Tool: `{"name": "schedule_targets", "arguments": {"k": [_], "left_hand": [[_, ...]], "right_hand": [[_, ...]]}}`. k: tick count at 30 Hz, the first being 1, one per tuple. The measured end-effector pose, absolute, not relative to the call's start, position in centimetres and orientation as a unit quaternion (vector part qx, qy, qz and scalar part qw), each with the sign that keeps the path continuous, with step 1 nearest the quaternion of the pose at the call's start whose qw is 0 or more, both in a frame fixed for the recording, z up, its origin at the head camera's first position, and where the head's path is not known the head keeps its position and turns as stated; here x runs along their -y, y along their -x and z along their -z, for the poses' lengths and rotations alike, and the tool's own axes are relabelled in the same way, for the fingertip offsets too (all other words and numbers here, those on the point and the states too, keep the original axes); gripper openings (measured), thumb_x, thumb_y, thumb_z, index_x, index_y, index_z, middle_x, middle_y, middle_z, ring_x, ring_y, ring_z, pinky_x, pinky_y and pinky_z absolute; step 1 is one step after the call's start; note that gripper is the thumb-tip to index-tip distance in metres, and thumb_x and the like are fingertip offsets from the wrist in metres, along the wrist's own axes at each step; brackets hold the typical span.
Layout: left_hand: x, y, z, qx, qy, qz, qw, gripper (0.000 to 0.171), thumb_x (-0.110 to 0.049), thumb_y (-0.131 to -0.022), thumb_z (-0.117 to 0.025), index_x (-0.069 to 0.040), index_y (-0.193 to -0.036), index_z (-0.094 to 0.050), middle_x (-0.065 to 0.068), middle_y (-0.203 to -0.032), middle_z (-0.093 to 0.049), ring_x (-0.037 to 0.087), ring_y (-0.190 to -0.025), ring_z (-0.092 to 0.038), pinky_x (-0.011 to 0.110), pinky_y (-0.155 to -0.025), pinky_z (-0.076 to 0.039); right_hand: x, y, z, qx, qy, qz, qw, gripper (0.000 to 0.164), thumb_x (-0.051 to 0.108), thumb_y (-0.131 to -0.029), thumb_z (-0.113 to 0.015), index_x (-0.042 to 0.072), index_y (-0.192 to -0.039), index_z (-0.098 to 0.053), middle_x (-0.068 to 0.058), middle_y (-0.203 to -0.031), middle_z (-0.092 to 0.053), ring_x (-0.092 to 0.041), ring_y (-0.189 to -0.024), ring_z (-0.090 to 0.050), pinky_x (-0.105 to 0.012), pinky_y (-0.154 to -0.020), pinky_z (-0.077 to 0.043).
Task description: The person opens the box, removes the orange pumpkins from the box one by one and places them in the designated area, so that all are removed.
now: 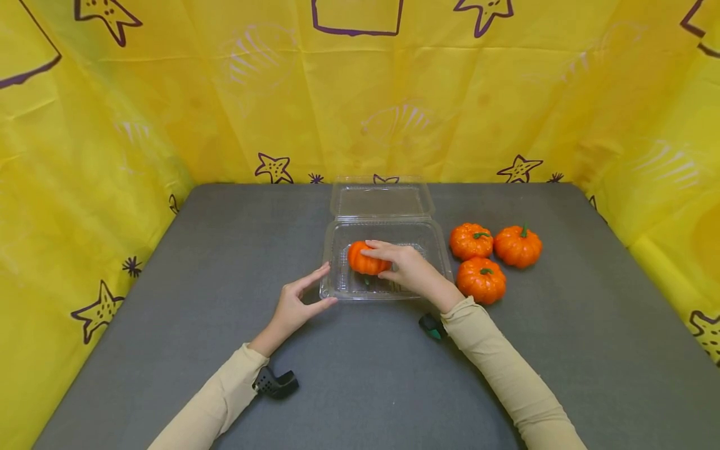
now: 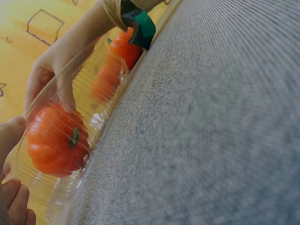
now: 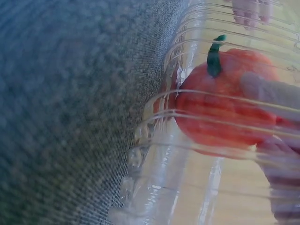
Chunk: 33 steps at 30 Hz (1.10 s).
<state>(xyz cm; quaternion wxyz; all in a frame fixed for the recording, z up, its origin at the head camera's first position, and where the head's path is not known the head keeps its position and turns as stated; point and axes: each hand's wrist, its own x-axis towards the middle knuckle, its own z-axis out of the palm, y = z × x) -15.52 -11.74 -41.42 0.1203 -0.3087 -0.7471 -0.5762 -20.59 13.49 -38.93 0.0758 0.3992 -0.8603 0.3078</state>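
A clear plastic clamshell container point(image 1: 332, 240) lies with its lid folded back on the grey table. Inside, toward the left, a small orange pumpkin point(image 1: 360, 257) rests on its side, its green stem point(image 2: 74, 137) facing the near wall. My right hand point(image 1: 407, 269) reaches over the container's near right side and grips this pumpkin between fingers and thumb. At the container's front left corner is my left hand point(image 1: 295, 304), thumb and fingers spread and extended on either side of the corner. Its fingertips meet or nearly meet the rim; firm contact is hard to tell.
Three more pumpkins stand close together right of the container: a back left pumpkin point(image 1: 469, 242), a right pumpkin point(image 1: 517, 247) and a front pumpkin point(image 1: 481, 281) near my right wrist. Yellow patterned cloth point(image 1: 360, 94) hangs behind and beside the grey table point(image 1: 360, 387).
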Motion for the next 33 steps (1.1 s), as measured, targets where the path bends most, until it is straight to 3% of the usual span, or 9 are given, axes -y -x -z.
{"name": "schedule_targets", "arguments": {"k": [11, 19, 26, 33], "left_hand": [[11.79, 15.53, 41.43, 0.748, 0.309, 0.575, 0.122, 0.054, 0.015, -0.061, -0.074, 0.020, -0.110, -0.051, 0.030, -0.115, -0.050, 0.033, -0.111, -0.048, 0.026, -0.093, -0.037], [11.83, 15.51, 41.44, 0.751, 0.303, 0.576, 0.114, 0.054, 0.015, -0.062, -0.074, 0.019, -0.111, -0.051, 0.028, -0.117, -0.050, 0.034, -0.111, -0.047, 0.027, -0.094, -0.036], [11.83, 15.42, 41.38, 0.754, 0.300, 0.574, 0.113, 0.054, 0.014, -0.062, -0.074, 0.020, -0.110, -0.051, 0.029, -0.117, -0.050, 0.035, -0.111, -0.047, 0.027, -0.094, -0.037], [11.76, 15.45, 41.27, 0.754, 0.301, 0.573, 0.111, 0.054, 0.014, -0.062, -0.074, 0.020, -0.111, -0.051, 0.029, -0.117, -0.050, 0.036, -0.111, -0.047, 0.026, -0.094, -0.036]], "right_hand": [[-14.36, 21.06, 39.03, 0.846, -0.372, -0.376, 0.067, 0.055, 0.006, -0.067, -0.077, 0.003, -0.119, -0.059, -0.008, -0.122, -0.053, -0.020, -0.107, -0.053, -0.028, -0.082, -0.046], [-14.32, 20.84, 38.97, 0.814, -0.350, -0.464, -0.006, 0.055, 0.011, -0.073, -0.074, -0.004, -0.121, -0.053, -0.016, -0.117, -0.055, -0.020, -0.101, -0.057, -0.029, -0.079, -0.048], [-14.28, 20.99, 39.17, 0.840, -0.370, -0.396, 0.011, 0.070, 0.016, -0.070, -0.078, -0.006, -0.128, -0.044, -0.018, -0.129, -0.044, -0.025, -0.115, -0.046, -0.029, -0.086, -0.044], [-14.26, 20.93, 39.31, 0.858, -0.362, -0.363, 0.029, 0.076, 0.017, -0.064, -0.081, -0.001, -0.129, -0.046, -0.014, -0.127, -0.048, -0.024, -0.113, -0.048, -0.032, -0.090, -0.041]]}}
